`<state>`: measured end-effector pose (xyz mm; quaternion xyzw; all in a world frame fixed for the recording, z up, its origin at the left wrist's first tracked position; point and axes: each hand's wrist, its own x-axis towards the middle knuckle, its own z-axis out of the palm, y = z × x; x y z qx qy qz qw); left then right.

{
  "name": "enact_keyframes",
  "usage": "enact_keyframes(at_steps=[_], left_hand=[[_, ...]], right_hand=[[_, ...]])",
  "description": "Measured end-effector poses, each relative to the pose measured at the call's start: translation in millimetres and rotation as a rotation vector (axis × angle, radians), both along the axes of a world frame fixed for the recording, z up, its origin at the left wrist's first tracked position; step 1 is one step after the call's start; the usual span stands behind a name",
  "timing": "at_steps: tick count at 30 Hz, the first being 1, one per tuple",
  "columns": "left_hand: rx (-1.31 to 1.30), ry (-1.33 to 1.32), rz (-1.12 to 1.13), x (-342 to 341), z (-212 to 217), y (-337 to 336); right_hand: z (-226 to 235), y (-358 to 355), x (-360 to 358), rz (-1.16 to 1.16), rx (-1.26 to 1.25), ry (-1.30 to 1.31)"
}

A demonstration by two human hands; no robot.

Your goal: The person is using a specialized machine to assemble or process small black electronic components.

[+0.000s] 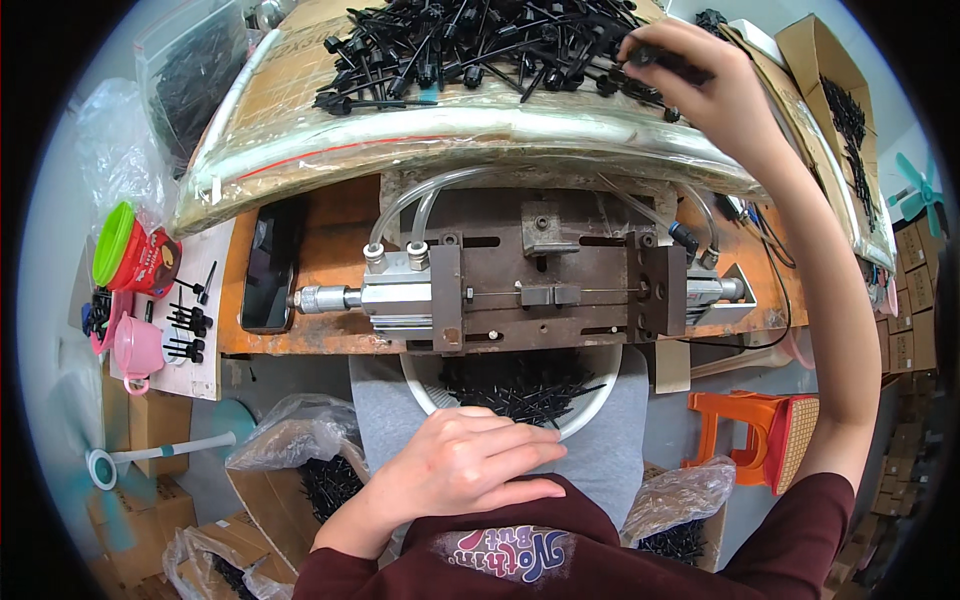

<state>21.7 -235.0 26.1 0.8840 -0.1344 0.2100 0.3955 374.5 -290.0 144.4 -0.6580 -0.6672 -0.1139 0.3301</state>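
Observation:
At the upper right, my right hand (695, 85) is at the edge of a heap of black plastic parts (430, 50) with thin stems and knobbed ends. Its fingers are closed round a black plastic part (670, 63), partly hidden by them. My left hand (475, 460) lies palm down near my lap, fingers stretched out and holding nothing I can see. Just beyond it, a white basin (413, 385) on my lap holds many similar black parts (520, 388). Between the heap and the basin stands a metal clamping fixture (590, 265) with a pneumatic cylinder (395, 295) at either end and small grey blocks (550, 295) in the middle.
Clear air hoses (425, 200) arch over the fixture. A black phone (272, 265) lies on the wooden bench at left, near a red tub (150, 262) and a pink cup (137, 345). An orange stool (755, 430) stands at right. Open boxes (270, 505) of black parts flank my legs.

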Motion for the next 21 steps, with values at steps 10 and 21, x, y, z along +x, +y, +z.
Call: enact_keyframes(at_steps=[10,21], left_hand=[[-0.120,-0.149,0.091,28,21,-4],[-0.636,-0.259,0.262,62,39,0]], right_hand=[[24,-40,32,-0.166,0.076,0.773],[-47,-62,-148,0.063,0.333,-0.245]])
